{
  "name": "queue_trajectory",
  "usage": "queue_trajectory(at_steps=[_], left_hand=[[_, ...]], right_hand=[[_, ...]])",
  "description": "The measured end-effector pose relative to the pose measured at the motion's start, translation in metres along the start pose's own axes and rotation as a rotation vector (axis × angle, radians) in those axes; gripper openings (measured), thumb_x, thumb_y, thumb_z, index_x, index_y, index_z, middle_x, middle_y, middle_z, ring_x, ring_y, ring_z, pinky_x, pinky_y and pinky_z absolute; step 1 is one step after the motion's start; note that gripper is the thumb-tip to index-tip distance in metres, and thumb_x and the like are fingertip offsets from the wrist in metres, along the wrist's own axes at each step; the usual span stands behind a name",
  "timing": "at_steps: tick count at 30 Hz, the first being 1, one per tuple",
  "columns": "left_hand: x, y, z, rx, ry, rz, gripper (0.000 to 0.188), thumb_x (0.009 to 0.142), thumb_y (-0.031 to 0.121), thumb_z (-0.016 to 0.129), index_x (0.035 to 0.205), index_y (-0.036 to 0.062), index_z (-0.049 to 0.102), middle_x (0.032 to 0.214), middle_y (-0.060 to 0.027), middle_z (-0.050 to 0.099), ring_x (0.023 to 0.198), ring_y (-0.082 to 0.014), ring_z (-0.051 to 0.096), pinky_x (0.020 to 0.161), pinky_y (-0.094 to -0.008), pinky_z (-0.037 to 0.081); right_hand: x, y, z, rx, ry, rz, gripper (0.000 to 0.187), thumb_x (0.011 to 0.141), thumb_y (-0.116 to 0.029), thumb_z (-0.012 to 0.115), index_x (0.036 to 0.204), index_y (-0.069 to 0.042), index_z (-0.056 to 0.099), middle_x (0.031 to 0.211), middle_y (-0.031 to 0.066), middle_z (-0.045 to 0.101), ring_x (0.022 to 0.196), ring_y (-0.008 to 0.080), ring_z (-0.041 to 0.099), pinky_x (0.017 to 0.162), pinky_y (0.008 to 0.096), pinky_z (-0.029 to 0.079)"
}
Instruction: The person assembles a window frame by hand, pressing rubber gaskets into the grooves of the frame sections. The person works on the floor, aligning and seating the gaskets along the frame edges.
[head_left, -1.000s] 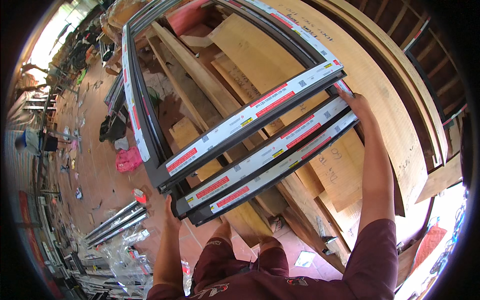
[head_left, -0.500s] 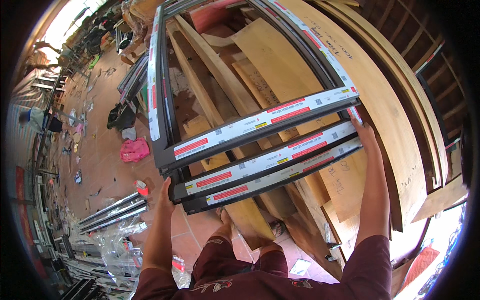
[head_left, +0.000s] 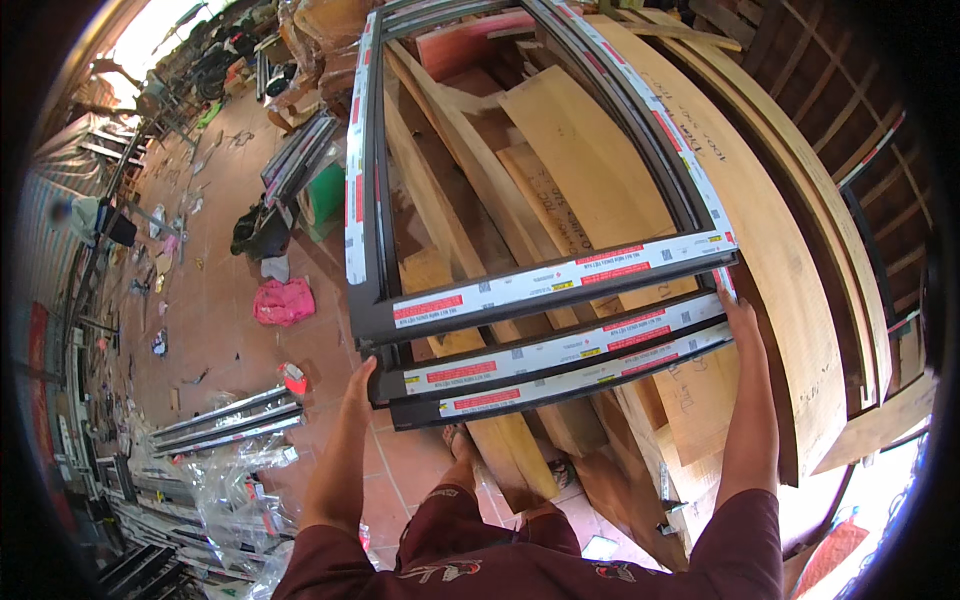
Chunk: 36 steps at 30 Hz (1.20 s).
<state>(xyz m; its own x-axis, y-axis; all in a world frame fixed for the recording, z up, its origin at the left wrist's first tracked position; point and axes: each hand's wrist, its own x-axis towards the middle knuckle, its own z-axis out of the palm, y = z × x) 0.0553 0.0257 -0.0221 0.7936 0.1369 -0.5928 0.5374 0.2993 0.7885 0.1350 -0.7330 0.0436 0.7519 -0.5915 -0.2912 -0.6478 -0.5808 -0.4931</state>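
In front of me is a stack of dark window frames with white and red protective tape along their bars. The top frame (head_left: pixel 560 278) lies offset from the middle frame (head_left: pixel 570 350) and the lowest frame (head_left: pixel 590 385), whose near bars stick out closer to me. My left hand (head_left: pixel 361 388) is closed at the left near corner of the lower frames. On the opposite side, my right hand (head_left: pixel 738 310) grips the right near corner, its thumb up along the taped edge. The fingers under both corners are hidden.
Long wooden planks (head_left: pixel 590 160) lie beneath and beyond the frames, with large curved-looking boards (head_left: pixel 780 220) on the right. On the tiled floor at left are a pink cloth (head_left: pixel 283 302), taped metal profiles (head_left: pixel 230 420) and clear plastic wrap (head_left: pixel 225 490). My feet stand beside a plank.
The frames and both hands sit a little further right in the picture, and the surroundings have shifted too as my view moved. Both hands keep their hold at the corners.
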Motion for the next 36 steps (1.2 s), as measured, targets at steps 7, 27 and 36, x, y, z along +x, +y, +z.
queue_trajectory(at_steps=[7,27,36], left_hand=[[-0.005,0.012,0.015,-0.118,-0.068,0.079,0.048,0.090,0.048,0.068,0.117,0.0087,0.070,0.102,-0.0052,0.074,0.087,-0.0185,0.071,0.070,-0.0324,0.056],[0.024,0.058,0.015,0.060,0.016,-0.039,0.057,0.088,0.056,0.069,0.123,0.0111,0.068,0.108,-0.0039,0.073,0.090,-0.0198,0.070,0.079,-0.0354,0.053],[0.057,0.042,-0.050,0.491,0.458,0.585,0.062,0.095,0.039,0.070,0.128,-0.0115,0.057,0.120,-0.0215,0.068,0.110,-0.0293,0.065,0.098,-0.0417,0.049]], right_hand=[[-0.017,0.003,-0.002,-0.035,-0.020,-0.011,0.113,0.081,-0.082,0.058,0.130,0.020,0.054,0.128,0.0392,0.059,0.128,0.0460,0.056,0.106,0.0471,0.044],[-0.020,0.018,0.012,0.174,0.022,0.100,0.113,0.078,-0.078,0.066,0.132,0.020,0.053,0.134,0.0330,0.058,0.130,0.0386,0.056,0.104,0.0414,0.044],[-0.096,-0.036,0.034,-0.088,0.168,0.118,0.101,0.085,-0.073,0.062,0.157,-0.010,0.031,0.158,0.0226,0.033,0.143,0.0400,0.038,0.111,0.0543,0.040]])
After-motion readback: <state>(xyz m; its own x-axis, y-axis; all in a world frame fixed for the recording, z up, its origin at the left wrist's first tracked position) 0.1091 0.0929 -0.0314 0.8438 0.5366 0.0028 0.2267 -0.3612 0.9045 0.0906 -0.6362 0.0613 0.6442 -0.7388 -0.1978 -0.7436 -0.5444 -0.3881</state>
